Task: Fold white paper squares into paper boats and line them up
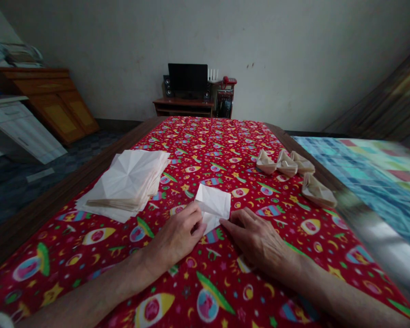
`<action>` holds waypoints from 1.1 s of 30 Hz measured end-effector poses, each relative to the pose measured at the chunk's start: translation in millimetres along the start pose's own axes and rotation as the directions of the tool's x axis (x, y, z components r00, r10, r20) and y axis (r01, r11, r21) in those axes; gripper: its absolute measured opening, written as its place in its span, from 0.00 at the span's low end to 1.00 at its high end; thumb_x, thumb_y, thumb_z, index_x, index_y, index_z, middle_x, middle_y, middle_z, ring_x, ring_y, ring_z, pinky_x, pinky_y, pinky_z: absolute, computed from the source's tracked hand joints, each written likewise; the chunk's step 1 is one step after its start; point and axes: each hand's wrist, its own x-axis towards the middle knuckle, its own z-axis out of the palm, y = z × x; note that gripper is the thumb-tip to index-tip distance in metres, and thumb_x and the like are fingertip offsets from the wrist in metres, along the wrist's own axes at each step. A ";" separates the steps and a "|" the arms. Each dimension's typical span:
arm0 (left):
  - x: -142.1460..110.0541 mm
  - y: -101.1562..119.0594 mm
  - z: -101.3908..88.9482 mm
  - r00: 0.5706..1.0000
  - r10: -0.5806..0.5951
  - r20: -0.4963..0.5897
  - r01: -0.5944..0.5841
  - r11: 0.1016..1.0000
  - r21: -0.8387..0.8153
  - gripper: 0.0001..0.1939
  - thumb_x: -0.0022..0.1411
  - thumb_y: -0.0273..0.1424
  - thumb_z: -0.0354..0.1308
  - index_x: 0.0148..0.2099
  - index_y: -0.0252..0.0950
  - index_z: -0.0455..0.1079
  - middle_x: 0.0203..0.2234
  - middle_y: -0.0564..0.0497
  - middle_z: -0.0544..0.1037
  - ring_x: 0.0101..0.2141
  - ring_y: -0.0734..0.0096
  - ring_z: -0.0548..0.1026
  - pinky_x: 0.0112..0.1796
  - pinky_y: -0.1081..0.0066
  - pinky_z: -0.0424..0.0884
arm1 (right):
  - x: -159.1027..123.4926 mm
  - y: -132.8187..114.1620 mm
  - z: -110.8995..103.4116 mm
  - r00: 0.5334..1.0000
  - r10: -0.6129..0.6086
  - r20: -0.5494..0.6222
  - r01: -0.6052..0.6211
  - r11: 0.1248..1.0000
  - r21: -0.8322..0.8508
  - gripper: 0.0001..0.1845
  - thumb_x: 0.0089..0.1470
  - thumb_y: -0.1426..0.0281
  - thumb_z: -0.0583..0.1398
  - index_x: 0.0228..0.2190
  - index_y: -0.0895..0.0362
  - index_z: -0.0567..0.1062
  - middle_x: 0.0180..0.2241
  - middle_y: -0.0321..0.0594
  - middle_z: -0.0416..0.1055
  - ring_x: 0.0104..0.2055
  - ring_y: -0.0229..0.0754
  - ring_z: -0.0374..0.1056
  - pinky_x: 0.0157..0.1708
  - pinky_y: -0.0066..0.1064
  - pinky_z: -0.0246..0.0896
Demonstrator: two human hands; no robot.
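Observation:
A small folded sheet of white paper (pixel 214 200) lies on the red patterned cloth between my hands. My left hand (pixel 186 228) grips its left edge, thumb and fingers closed together. At the lower right corner, my right hand (pixel 256 234) has its fingers bent and pinches or presses the paper's edge; the exact grip is partly hidden. To the left sits a stack of creased white paper sheets (pixel 128 175), with fold lines fanning out on the top one. Several folded paper boats (pixel 287 163) stand at the right, one of them (pixel 317 191) nearer to me.
The red cloth (pixel 212 136) covers a table with a dark wooden edge (pixel 30 223). Beyond it are a monitor (pixel 188 77) and a red telephone (pixel 229 80) on small stands. Cabinets (pixel 59 105) stand at the left; a bed with a checked cover (pixel 358 182) is at the right.

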 end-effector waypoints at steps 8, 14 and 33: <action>-3.4 0.8 0.1 0.998 -0.008 -0.059 0.011 0.999 0.052 0.12 0.59 0.23 0.55 0.46 0.36 0.64 0.40 0.49 0.69 0.35 0.71 0.71 0.35 0.71 0.70 | 2.4 -1.8 -2.7 1.000 0.016 0.020 -0.016 1.000 0.002 0.17 0.59 0.74 0.52 0.49 0.55 0.70 0.36 0.44 0.65 0.36 0.41 0.60 0.32 0.29 0.60; -3.5 1.5 -4.9 0.919 0.367 0.144 -0.386 0.912 0.140 0.16 0.65 0.23 0.49 0.53 0.40 0.66 0.51 0.51 0.72 0.53 0.65 0.66 0.55 0.59 0.61 | 2.3 -3.3 -5.0 0.998 0.029 0.060 -0.031 0.999 0.023 0.15 0.59 0.75 0.52 0.46 0.56 0.71 0.35 0.43 0.64 0.36 0.41 0.60 0.32 0.30 0.60; -15.2 7.4 -17.3 0.901 0.266 0.344 -0.337 0.926 0.168 0.27 0.56 0.18 0.46 0.59 0.34 0.62 0.57 0.48 0.66 0.59 0.66 0.61 0.60 0.59 0.52 | -0.2 -3.7 -1.7 0.995 0.097 0.014 -0.098 0.995 0.029 0.12 0.56 0.76 0.51 0.38 0.59 0.73 0.35 0.45 0.63 0.36 0.41 0.61 0.33 0.30 0.62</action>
